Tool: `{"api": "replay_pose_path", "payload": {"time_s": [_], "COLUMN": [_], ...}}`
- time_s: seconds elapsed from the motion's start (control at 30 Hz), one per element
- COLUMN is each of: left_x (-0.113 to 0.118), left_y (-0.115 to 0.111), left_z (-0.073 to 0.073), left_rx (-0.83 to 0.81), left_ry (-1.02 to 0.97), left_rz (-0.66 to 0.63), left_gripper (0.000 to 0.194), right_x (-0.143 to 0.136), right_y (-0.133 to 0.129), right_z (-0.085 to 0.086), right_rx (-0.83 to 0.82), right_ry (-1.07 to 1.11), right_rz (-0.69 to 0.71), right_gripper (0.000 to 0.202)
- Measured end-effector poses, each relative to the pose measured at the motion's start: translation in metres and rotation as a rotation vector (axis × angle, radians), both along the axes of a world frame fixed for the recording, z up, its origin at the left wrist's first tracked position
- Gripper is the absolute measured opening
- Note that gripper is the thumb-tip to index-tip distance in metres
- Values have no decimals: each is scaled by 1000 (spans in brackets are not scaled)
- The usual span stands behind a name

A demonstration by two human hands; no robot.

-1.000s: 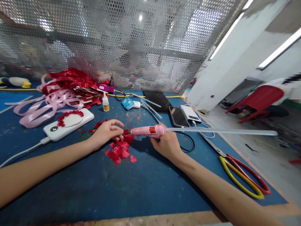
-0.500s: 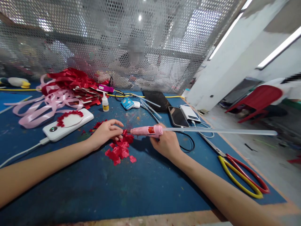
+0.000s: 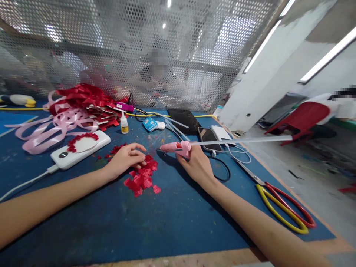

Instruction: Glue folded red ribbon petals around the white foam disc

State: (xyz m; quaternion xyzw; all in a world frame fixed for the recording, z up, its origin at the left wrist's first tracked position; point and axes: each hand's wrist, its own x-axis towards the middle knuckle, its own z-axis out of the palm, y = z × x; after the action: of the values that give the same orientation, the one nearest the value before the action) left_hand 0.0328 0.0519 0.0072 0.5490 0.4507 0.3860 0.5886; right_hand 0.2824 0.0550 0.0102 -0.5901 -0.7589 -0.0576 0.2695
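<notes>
My right hand (image 3: pixel 197 163) is wrapped round a pink hot glue gun (image 3: pixel 175 147), its nozzle pointing left. A long translucent glue stick (image 3: pixel 244 140) juts from the gun's back end to the right. Beside a small pile of red fabric petals (image 3: pixel 143 180), my left hand (image 3: pixel 124 160) has its fingers curled, thumb and fingertips close together. What lies between those fingertips is hidden. A gap separates the nozzle from the left fingers. Further left, a white disc (image 3: pixel 85 144) partly edged with red petals rests on a white power bank (image 3: pixel 100 144).
Scissors (image 3: pixel 260 180) with red and yellow handles lie at right. A phone (image 3: pixel 209 138) and another white power bank (image 3: pixel 221 134) with cables sit behind my right hand. Pink ribbon (image 3: pixel 39 142), red ribbon (image 3: pixel 86 96) and a small glue bottle (image 3: pixel 124 124) stand at back left, before a perforated metal screen (image 3: pixel 125 44).
The glue gun has drawn back from the left fingers, and its stick has swung upward at the far end. My left hand stays nearly in place by the petals.
</notes>
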Motion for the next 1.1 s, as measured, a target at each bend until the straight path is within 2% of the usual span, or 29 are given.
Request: {"api": "replay_pose_path", "payload": {"time_s": [0.1, 0.2, 0.37, 0.47, 0.57, 0.77, 0.83, 0.93, 0.97, 1.03, 1.07, 1.1], "left_x": [1, 2, 2, 2, 3, 2, 2, 4, 5, 7, 8, 9], "left_y": [-3, -4, -5, -5, -4, -5, -7, -11, -12, -16, -18, -20], "left_z": [-2, -2, -2, -5, -6, -7, -6, -2, 0, 3, 4, 5], "left_rx": [95, 136, 158, 199, 218, 201, 197, 198, 200, 196, 190, 179], "left_ry": [-1, -32, -115, -103, -77, -49, -49, -71, -85, -114, -125, -132], "left_rz": [32, 123, 171, 178, 177, 130, 129, 141, 140, 119, 93, 54], "left_gripper": [24, 24, 31, 38, 42, 42, 42, 42, 42, 43, 43, 43], "right_x": [3, 4, 5, 7, 8, 6, 6, 4, 4, 1, 0, -2], "right_y": [4, 4, 7, 11, 12, 9, 3, -12, -17, -28, -32, -35], "right_z": [2, 2, -2, -3, -3, 1, 5, 14, 17, 20, 21, 20], "right_rx": [-30, -90, -111, -96, -102, -133, -91, 54, 102, 157, 175, 195], "right_ry": [140, 167, 198, 182, 139, 14, -72, -292, -374, -486, -499, -482], "right_rz": [150, 190, 138, 81, 90, 48, -23, -173, -199, -201, -164, -90], "right_gripper": [24, 17, 20, 24, 24, 26, 32, 40, 38, 21, 10, 8]}}
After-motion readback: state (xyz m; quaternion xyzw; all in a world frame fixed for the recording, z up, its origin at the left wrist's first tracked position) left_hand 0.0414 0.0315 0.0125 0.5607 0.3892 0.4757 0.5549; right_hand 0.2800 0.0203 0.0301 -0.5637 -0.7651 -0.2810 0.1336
